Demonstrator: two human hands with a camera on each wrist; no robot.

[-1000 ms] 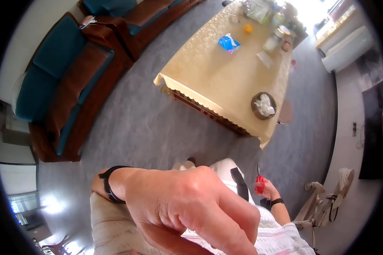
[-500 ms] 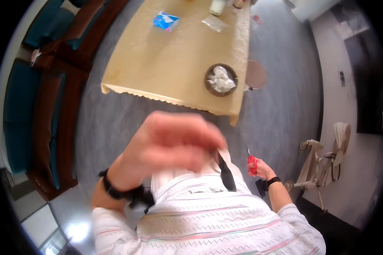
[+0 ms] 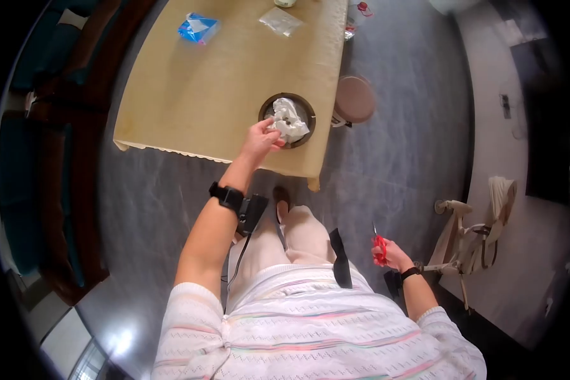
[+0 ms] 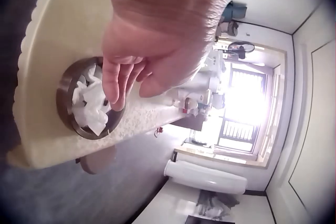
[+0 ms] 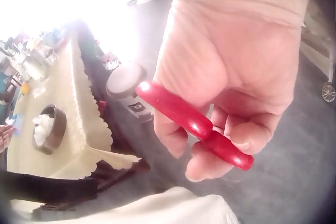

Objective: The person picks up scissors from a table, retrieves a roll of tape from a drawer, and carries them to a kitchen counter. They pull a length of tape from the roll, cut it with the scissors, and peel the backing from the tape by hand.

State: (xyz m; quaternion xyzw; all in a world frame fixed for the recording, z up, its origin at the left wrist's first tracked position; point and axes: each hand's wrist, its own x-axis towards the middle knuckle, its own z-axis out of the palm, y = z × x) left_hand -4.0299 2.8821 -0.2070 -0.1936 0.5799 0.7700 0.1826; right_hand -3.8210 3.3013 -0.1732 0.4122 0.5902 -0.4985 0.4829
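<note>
My left hand (image 3: 259, 140) reaches over the near end of the table, its fingertips at a round dark dish (image 4: 65, 90) with crumpled white tissues (image 3: 290, 123) in it. In the left wrist view its fingers point loosely down over the dish's edge, the thumb apart from them, and nothing shows in their grasp. Low by my right side, my right hand (image 3: 397, 256) holds a pair of scissors (image 3: 379, 248) by the red handles, the blades pointing forward. The right wrist view shows the red handle loops edge-on across the curled fingers.
A table with a cream cloth (image 3: 190, 95) bears a blue packet (image 3: 198, 28) and a clear plastic bag (image 3: 281, 22). A round-topped bin (image 3: 354, 99) stands beside its right edge. To the right is a folded stroller-like frame (image 3: 465, 234); dark wooden sofas (image 3: 50, 158) line the left.
My left hand has gone from close before the head camera, forward and down to the dish. The view has tilted and shifted toward the table's near end. The right hand keeps the scissors low.
</note>
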